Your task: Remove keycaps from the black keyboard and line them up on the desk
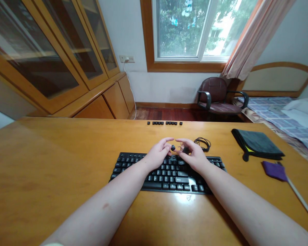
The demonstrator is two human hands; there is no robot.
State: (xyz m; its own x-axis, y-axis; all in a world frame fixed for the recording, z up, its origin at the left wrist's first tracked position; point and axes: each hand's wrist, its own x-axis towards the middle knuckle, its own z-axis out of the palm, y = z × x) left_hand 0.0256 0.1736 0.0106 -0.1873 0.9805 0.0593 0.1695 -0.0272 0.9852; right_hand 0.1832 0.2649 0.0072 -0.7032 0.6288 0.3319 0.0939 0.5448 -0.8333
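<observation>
My left hand (pixel 159 153) is over the upper middle of a black keyboard (pixel 149 186), its thumb and fingers closed on a small black keycap (pixel 172 147). Close beside it, my right hand (pixel 195 156) curls round a small dark tool with thin wire ends, which looks like a keycap puller (pixel 186 150); the palm side is partly hidden. The wire ends point toward the keycap. Both forearms cross the keyboard and cover parts of its left and right sides.
Several loose black keycaps (pixel 158 123) are lined up along the desk's far edge. A coiled black cable (pixel 204 144) lies behind my right hand. To the right are a folded dark cloth (pixel 258 143) and a purple-headed brush (pixel 274 171) with a pale handle. A chair (pixel 215 95) stands beyond the desk.
</observation>
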